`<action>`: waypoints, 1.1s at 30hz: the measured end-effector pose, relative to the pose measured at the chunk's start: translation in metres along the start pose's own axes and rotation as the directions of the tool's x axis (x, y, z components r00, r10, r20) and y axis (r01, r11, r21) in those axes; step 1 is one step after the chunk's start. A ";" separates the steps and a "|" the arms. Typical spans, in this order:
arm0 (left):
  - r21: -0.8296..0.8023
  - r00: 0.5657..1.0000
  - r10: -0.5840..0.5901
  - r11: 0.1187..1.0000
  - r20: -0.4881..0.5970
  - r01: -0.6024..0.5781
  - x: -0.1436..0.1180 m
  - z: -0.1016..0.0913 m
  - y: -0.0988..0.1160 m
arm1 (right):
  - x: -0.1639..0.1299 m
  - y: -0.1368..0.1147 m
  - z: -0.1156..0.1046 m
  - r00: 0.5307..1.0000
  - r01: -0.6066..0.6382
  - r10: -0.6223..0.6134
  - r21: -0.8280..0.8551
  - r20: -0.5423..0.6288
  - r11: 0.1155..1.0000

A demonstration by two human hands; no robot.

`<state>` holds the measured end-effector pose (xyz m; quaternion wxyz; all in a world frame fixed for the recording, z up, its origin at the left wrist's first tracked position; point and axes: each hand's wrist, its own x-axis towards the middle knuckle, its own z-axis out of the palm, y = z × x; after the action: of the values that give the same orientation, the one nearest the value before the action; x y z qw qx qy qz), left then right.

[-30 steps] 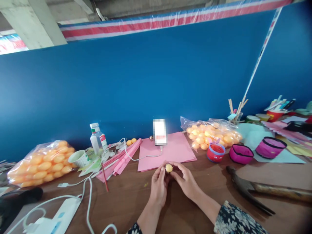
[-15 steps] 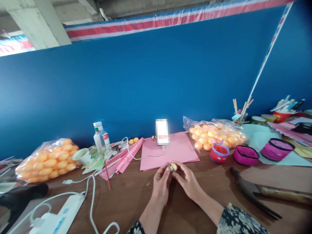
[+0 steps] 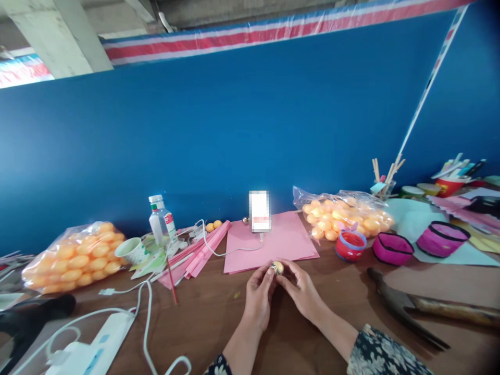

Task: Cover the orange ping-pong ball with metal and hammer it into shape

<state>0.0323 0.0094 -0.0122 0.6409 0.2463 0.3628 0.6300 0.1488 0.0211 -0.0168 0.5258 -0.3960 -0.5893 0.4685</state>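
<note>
A small shiny gold-and-silver ball (image 3: 277, 268) is pinched between the fingertips of both hands, above the brown tabletop. My left hand (image 3: 257, 294) grips it from the left, with the thumb against its near side. From the right, my right hand (image 3: 302, 294) holds it with thumb and fingers closed. Fingers partly cover the ball, so its finer detail is hidden. Just beyond the fingertips lies pink paper (image 3: 287, 237), with a blurred-out phone (image 3: 260, 211) standing over it on a white cable. A second shiny ball (image 3: 245, 220) rests beside the phone.
Bags of orange balls lie left (image 3: 74, 260) and right (image 3: 347, 216). A claw hammer (image 3: 414, 307) is at right, near a red cup (image 3: 350, 246) and magenta fabric rings (image 3: 392, 249). A power strip (image 3: 101, 341), plastic bottle (image 3: 158, 224) and paper cup (image 3: 133, 250) stand left.
</note>
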 end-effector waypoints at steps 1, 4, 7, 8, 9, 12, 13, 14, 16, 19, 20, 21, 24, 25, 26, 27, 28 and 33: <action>-0.007 1.000 0.000 1.000 0.001 0.000 0.000 0.000 0.000 | 0.000 0.000 0.000 1.000 0.004 -0.004 0.005 -0.004 1.000; -0.032 1.000 0.007 0.999 0.006 -0.007 0.000 0.000 -0.001 | 0.000 -0.001 0.000 1.000 0.004 -0.004 -0.009 0.003 1.000; -0.050 1.000 0.025 0.998 0.018 -0.024 0.001 -0.002 -0.002 | -0.001 -0.001 0.001 1.000 0.010 -0.010 -0.053 -0.005 0.999; -0.053 0.999 0.026 0.998 0.024 -0.025 0.002 -0.002 -0.003 | -0.001 -0.001 0.001 1.000 0.017 -0.017 -0.061 -0.012 0.998; -0.054 0.999 0.023 0.998 0.026 -0.022 0.002 -0.002 -0.003 | -0.001 -0.001 0.001 1.000 0.023 -0.024 -0.063 -0.017 0.998; -0.050 0.999 0.001 0.999 0.033 0.001 0.002 -0.002 -0.003 | -0.001 0.000 0.001 0.999 0.037 -0.039 -0.054 -0.022 0.998; -0.045 0.999 -0.002 0.999 0.037 0.004 0.002 -0.002 -0.003 | -0.001 0.000 0.001 0.999 0.042 -0.043 -0.052 -0.025 0.998; -0.041 0.999 -0.001 0.999 0.040 0.002 0.001 -0.001 -0.003 | -0.001 0.000 0.001 0.998 0.045 -0.047 -0.050 -0.029 0.998; -0.036 0.999 0.003 0.999 0.039 -0.002 0.001 -0.001 -0.004 | -0.002 -0.001 0.001 0.998 0.048 -0.050 -0.051 -0.036 0.998; -0.045 0.999 0.001 0.999 0.035 0.001 0.002 -0.002 -0.005 | -0.002 -0.002 0.001 0.999 0.034 -0.036 -0.053 -0.025 0.998; -0.052 0.999 -0.001 0.999 0.037 0.003 0.003 -0.003 -0.006 | -0.001 -0.002 0.001 0.999 0.028 -0.029 -0.055 -0.016 0.998; -0.059 0.999 -0.005 0.998 0.042 0.007 0.004 -0.004 -0.006 | -0.001 -0.002 0.001 1.000 0.023 -0.024 -0.057 -0.009 0.998; -0.084 0.998 -0.012 0.996 0.066 0.017 0.005 -0.007 -0.007 | -0.001 -0.002 0.000 1.000 0.018 -0.018 -0.071 0.001 0.997; -0.091 0.997 -0.015 0.996 0.075 0.021 0.005 -0.008 -0.007 | -0.001 -0.002 0.001 1.000 0.018 -0.018 -0.078 -0.001 0.997; -0.095 0.997 -0.017 0.995 0.082 0.025 0.004 -0.008 -0.007 | -0.002 -0.001 0.001 1.000 0.017 -0.018 -0.085 -0.006 0.996; -0.096 0.996 -0.019 0.995 0.084 0.027 0.004 -0.008 -0.007 | -0.002 -0.001 0.001 1.000 0.015 -0.016 -0.093 -0.009 0.996; -0.094 0.997 -0.019 0.995 0.081 0.027 0.004 -0.007 -0.007 | -0.002 0.000 0.001 1.000 0.014 -0.016 -0.098 -0.013 0.995; -0.074 0.998 -0.033 0.997 0.053 0.037 0.002 -0.005 -0.005 | -0.002 0.001 0.002 1.000 0.014 -0.016 -0.090 -0.024 0.996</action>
<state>0.0313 0.0107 -0.0196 0.6696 0.2319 0.3266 0.6254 0.1472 0.0191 -0.0185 0.5181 -0.4205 -0.6063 0.4325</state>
